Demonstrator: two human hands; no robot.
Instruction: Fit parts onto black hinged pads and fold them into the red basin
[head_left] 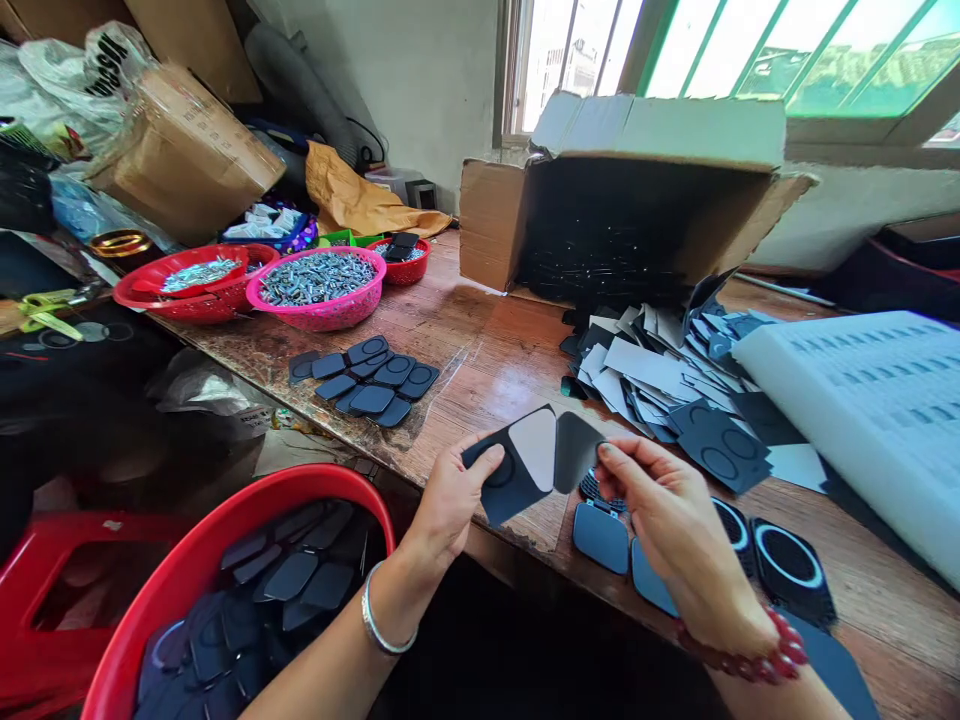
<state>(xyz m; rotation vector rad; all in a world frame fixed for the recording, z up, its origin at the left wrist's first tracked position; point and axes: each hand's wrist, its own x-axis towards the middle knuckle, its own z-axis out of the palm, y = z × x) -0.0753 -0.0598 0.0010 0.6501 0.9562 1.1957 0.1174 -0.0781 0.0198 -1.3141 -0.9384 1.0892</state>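
Note:
My left hand [448, 500] is closed on a dark adhesive backing sheet [521, 500], its thumb over a ring mark. Part of the sheet shows a pale bare patch with rounded corners. Beside that patch, a dark square sticker [576, 455] with rounded corners stands tilted up, pinched at its right edge by my right hand [667, 510]. Whether its left edge still touches the sheet I cannot tell. Under and beside my right hand lie flat blue-grey square pads [600, 537] and black units with white rings [787, 555], partly covered by the hand.
Stacked dark pads [371, 375] lie left on the table. Behind them stand a pink basket of metal parts [319, 285] and red bowls [184, 310]. A carton [491, 220], loose sheets [652, 365] and white foam [862, 400] occupy the right. A red tub [142, 590] of pads stands below.

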